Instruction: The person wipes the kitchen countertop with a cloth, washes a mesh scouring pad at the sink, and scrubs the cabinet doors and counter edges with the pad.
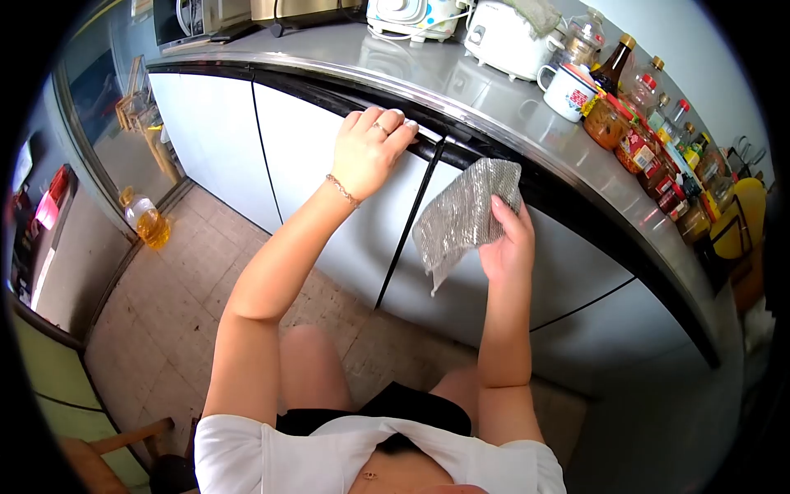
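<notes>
My left hand (365, 155), with a ring and a bracelet, has its fingers curled over the dark top edge of a white cabinet door (303, 136) below the counter. In my right hand (508, 247) is a grey, shiny mesh cleaning cloth (462, 212), pinched between thumb and fingers. The cloth hangs in front of the neighbouring cabinet door (448, 284), its lower corner drooping. Whether it touches that door I cannot tell.
On the steel counter (411, 64) stand a white cooker (506, 41), a white enamel mug (569, 92) and several jars and bottles (638, 151). An oil bottle (144, 218) sits on the tiled floor at the left. A wooden chair (123, 445) is at lower left.
</notes>
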`<state>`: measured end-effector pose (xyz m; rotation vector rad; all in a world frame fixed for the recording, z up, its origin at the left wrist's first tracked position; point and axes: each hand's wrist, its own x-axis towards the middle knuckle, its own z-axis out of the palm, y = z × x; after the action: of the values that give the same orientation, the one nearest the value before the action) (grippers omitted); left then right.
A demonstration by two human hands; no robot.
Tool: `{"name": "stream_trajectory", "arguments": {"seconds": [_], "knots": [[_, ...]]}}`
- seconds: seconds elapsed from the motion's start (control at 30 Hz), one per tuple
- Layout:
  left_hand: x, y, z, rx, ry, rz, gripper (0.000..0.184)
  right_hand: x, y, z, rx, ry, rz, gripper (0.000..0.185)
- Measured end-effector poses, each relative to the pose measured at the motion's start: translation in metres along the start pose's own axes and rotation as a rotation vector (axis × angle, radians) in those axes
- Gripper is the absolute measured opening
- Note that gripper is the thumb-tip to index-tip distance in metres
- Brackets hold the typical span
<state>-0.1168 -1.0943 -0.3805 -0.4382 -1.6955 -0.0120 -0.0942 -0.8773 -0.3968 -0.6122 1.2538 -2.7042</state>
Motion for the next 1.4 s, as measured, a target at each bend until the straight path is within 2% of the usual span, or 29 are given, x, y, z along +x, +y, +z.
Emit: {"name": "stream_trajectory", "arguments": {"seconds": [0.17, 0.33, 0.37, 0.43, 0.63, 0.73, 0.83, 0.97, 1.07, 1.1, 1.23, 1.33, 1.4], "knots": [[-0.007, -0.002, -0.02, -0.009, 0.035, 0.022, 0.024, -0.029, -0.004, 0.003, -0.03, -0.041, -0.004, 0.033], [-0.005, -0.004, -0.005, -0.021, 0.071, 0.062, 0.023, -0.039, -0.009, -0.006, 0.02, -0.136, 0.016, 0.032], [-0.003, -0.005, 0.001, -0.022, 0.082, 0.069, 0.022, -0.036, -0.01, -0.002, 0.005, -0.048, 0.05, 0.031], [-0.003, -0.006, 0.009, -0.02, 0.058, 0.049, 0.025, -0.026, -0.007, 0.001, 0.004, -0.029, 0.046, 0.031], [-0.045, 0.026, 0.004, -0.101, -0.022, -0.2, 0.045, 0.007, 0.0, -0.006, 0.046, -0.075, 0.004, 0.027], [-0.083, 0.07, 0.009, -0.18, -0.113, -0.214, 0.056, 0.013, 0.0, -0.005, 0.059, -0.047, 0.035, 0.028], [-0.114, 0.104, 0.024, -0.139, -0.399, -0.188, 0.06, 0.019, 0.002, -0.005, 0.067, -0.051, 0.045, 0.025], [-0.116, 0.113, 0.04, -0.028, -0.633, -0.189, 0.059, 0.028, 0.003, -0.012, 0.071, -0.064, 0.078, 0.022], [-0.116, 0.107, 0.051, -0.187, -0.634, -0.236, 0.053, 0.03, 0.003, -0.012, 0.088, -0.07, 0.093, 0.023], [-0.116, 0.105, 0.05, -0.214, -0.545, -0.216, 0.046, 0.03, 0.004, -0.015, 0.073, -0.083, 0.087, 0.025], [-0.118, 0.096, 0.025, -0.431, -0.486, -0.213, 0.04, 0.015, 0.006, -0.023, 0.015, -0.033, 0.072, 0.028], [-0.143, 0.133, -0.003, -1.54, -0.599, -1.182, 0.047, -0.004, 0.0, -0.027, 0.034, 0.109, 0.101, 0.025], [-0.13, 0.14, -0.018, -1.992, -0.63, -1.281, 0.057, -0.012, -0.003, -0.038, 0.11, 0.168, 0.098, 0.022]]}}
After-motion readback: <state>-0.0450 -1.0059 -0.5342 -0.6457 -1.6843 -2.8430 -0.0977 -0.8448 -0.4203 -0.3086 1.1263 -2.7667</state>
